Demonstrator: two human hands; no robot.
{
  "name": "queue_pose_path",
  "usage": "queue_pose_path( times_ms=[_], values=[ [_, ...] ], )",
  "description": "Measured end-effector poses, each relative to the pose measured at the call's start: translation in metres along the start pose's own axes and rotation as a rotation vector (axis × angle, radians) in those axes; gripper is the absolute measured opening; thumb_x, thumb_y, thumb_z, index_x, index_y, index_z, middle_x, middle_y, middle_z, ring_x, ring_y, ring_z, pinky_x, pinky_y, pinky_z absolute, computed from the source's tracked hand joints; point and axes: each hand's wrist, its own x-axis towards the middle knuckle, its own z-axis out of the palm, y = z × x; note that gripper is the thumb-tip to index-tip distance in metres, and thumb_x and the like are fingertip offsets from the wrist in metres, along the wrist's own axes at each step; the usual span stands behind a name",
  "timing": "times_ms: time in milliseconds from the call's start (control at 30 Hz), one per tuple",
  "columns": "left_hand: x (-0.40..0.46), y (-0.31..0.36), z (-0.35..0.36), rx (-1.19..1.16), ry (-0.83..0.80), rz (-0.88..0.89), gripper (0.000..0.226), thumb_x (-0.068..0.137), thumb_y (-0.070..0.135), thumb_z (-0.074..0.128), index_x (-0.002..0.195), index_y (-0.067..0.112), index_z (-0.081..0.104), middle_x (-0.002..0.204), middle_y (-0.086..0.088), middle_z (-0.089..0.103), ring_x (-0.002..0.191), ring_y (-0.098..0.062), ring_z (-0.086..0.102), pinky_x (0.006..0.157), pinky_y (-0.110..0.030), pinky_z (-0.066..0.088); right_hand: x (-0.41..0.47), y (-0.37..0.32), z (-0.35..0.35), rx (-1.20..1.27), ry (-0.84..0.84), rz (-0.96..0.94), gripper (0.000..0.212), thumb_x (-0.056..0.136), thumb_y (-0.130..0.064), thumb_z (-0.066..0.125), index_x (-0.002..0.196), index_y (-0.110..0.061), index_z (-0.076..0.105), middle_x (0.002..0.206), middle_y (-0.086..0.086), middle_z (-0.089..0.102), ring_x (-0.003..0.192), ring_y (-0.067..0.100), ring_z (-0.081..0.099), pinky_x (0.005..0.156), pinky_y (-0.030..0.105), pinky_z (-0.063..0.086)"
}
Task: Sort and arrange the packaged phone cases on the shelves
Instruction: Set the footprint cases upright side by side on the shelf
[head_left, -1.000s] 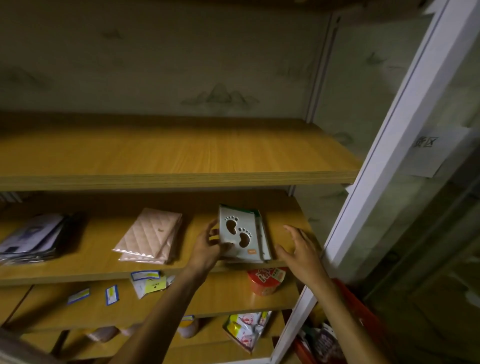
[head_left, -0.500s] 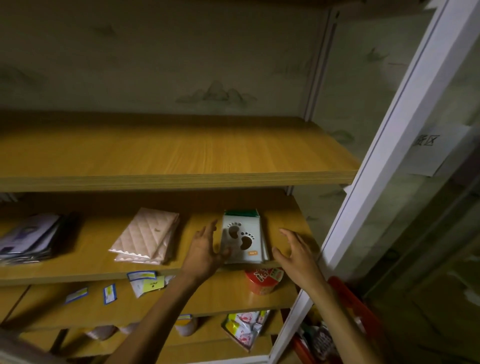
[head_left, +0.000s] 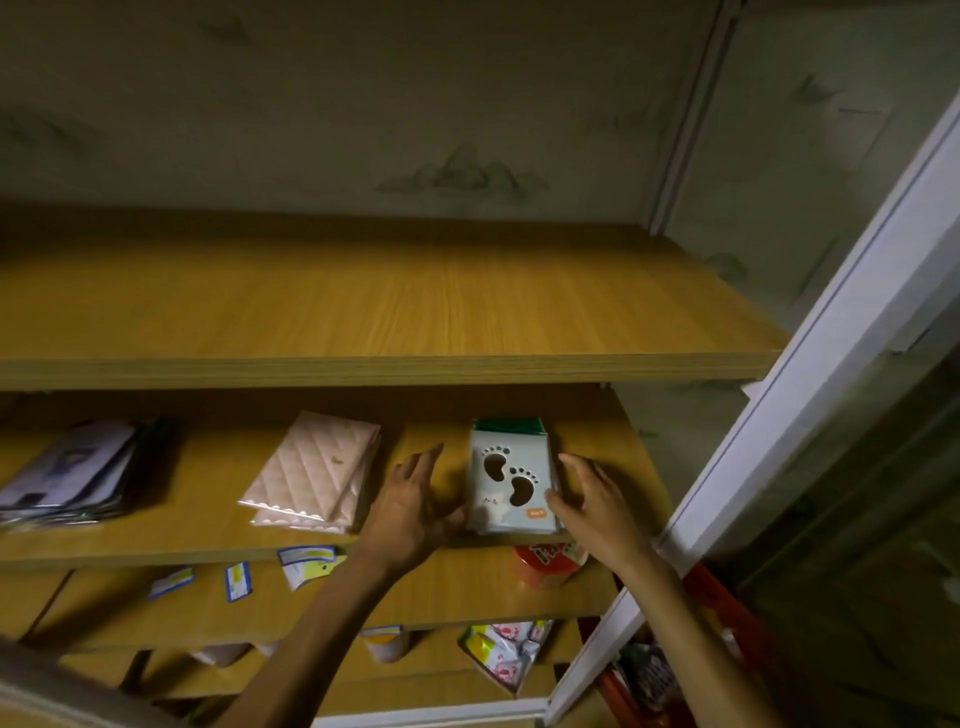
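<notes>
Head view: two hands frame a stack of phone cases on the middle shelf.

Left hand (head_left: 410, 506) lies flat on the middle shelf (head_left: 197, 525), fingers straight, its thumb touching the near left edge of the footprint case stack (head_left: 511, 480). Right hand (head_left: 592, 499) has spread, relaxed fingers at the right edge of the stack; neither grip closes on anything. To the left lie a pink quilted stack (head_left: 317, 470) and, further left, a dark stack (head_left: 72, 475). A red cup (head_left: 548, 564) stands on the shelf below.

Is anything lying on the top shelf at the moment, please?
No, the top shelf shows only bare wood; the case stacks lie on the shelf below.
</notes>
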Motion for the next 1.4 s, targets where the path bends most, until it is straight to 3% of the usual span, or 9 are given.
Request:
queue_pose_path(
  times_ms=[267, 400, 533, 667, 767, 867, 1033, 1233, 1400],
  values=[
    [0.019, -0.001, 0.025, -0.069, -0.126, -0.121, 0.11, 0.065, 0.084, 0.053, 0.149, 0.02, 0.025, 0.146, -0.009, 0.042, 0.132, -0.027, 0.039, 0.107, -0.04, 0.039, 0.024, 0.003, 0.008, 0.069, -0.044, 0.148, 0.08, 0.085, -0.059, 0.056, 0.15, -0.031, 0.018, 0.149, 0.0, 0.036, 0.134, 0.024, 0.037, 0.093, 0.046, 0.05],
    [0.024, 0.005, 0.038, -0.029, -0.138, -0.062, 0.102, 0.073, 0.08, 0.049, 0.147, 0.014, 0.025, 0.145, -0.005, 0.045, 0.133, -0.021, 0.037, 0.116, -0.042, 0.024, 0.028, -0.002, 0.014, 0.117, -0.087, 0.145, 0.088, 0.08, -0.066, 0.057, 0.15, -0.036, 0.012, 0.144, 0.0, 0.042, 0.094, 0.005, 0.054, 0.06, 0.019, 0.045],
    [0.026, 0.013, 0.045, -0.098, -0.186, -0.068, 0.097, 0.079, 0.07, 0.054, 0.149, 0.013, 0.019, 0.145, 0.006, 0.045, 0.136, -0.018, 0.037, 0.119, -0.042, 0.009, 0.027, 0.003, 0.022, 0.156, -0.108, 0.115, 0.094, 0.075, -0.063, 0.064, 0.149, -0.04, 0.011, 0.135, -0.004, 0.046, 0.079, -0.006, 0.047, 0.055, 0.015, 0.039],
    [0.021, 0.024, 0.049, -0.328, -0.123, -0.129, 0.087, 0.075, 0.054, 0.07, 0.143, 0.018, 0.03, 0.107, 0.041, 0.037, 0.11, -0.007, 0.045, 0.111, -0.037, 0.025, 0.031, 0.012, 0.024, 0.389, -0.152, 0.117, 0.1, 0.069, -0.049, 0.076, 0.147, -0.042, 0.014, 0.108, -0.023, 0.051, 0.084, -0.001, 0.06, 0.073, 0.025, 0.054],
    [0.018, 0.03, 0.054, -0.474, -0.097, -0.182, 0.078, 0.075, 0.036, 0.079, 0.139, 0.026, 0.035, 0.112, 0.026, 0.052, 0.111, -0.011, 0.054, 0.098, -0.036, 0.049, 0.032, 0.017, 0.026, 0.461, -0.153, 0.094, 0.095, 0.067, -0.044, 0.078, 0.142, -0.046, 0.019, 0.112, -0.022, 0.054, 0.092, 0.006, 0.064, 0.086, 0.039, 0.056],
    [0.014, 0.038, 0.057, -0.656, -0.049, -0.201, 0.069, 0.074, 0.017, 0.081, 0.127, 0.037, 0.041, 0.116, 0.02, 0.059, 0.107, -0.001, 0.062, 0.078, -0.014, 0.053, 0.031, 0.018, 0.028, 0.518, -0.122, 0.07, 0.087, 0.068, -0.034, 0.08, 0.133, -0.054, 0.026, 0.116, -0.014, 0.06, 0.089, 0.004, 0.066, 0.073, 0.029, 0.059],
    [0.014, 0.046, 0.061, -0.793, 0.041, -0.222, 0.082, 0.066, -0.004, 0.082, 0.131, 0.025, 0.041, 0.118, 0.007, 0.061, 0.104, -0.009, 0.064, 0.07, -0.02, 0.057, 0.026, 0.02, 0.028, 0.592, -0.118, 0.067, 0.103, 0.073, -0.027, 0.081, 0.146, -0.047, 0.011, 0.107, -0.027, 0.055, 0.083, -0.007, 0.063, 0.055, 0.008, 0.049],
    [0.016, 0.045, 0.06, -0.793, -0.04, -0.271, 0.062, 0.072, 0.004, 0.079, 0.125, 0.017, 0.048, 0.117, -0.003, 0.064, 0.103, -0.02, 0.065, 0.076, -0.03, 0.06, 0.03, 0.01, 0.028, 0.547, -0.187, 0.119, 0.093, 0.083, -0.026, 0.072, 0.151, -0.035, 0.009, 0.123, -0.01, 0.056, 0.096, 0.005, 0.06, 0.064, 0.015, 0.051],
    [0.027, 0.051, 0.06, -0.7, 0.135, -0.093, 0.088, 0.069, -0.011, 0.073, 0.14, 0.02, 0.032, 0.131, 0.0, 0.048, 0.121, -0.016, 0.05, 0.091, -0.035, 0.055, 0.03, -0.006, 0.025, 0.435, -0.13, -0.01, 0.091, 0.09, -0.038, 0.06, 0.147, -0.043, -0.01, 0.161, -0.005, 0.011, 0.14, 0.027, 0.031, 0.102, 0.043, 0.04]
  ],
)
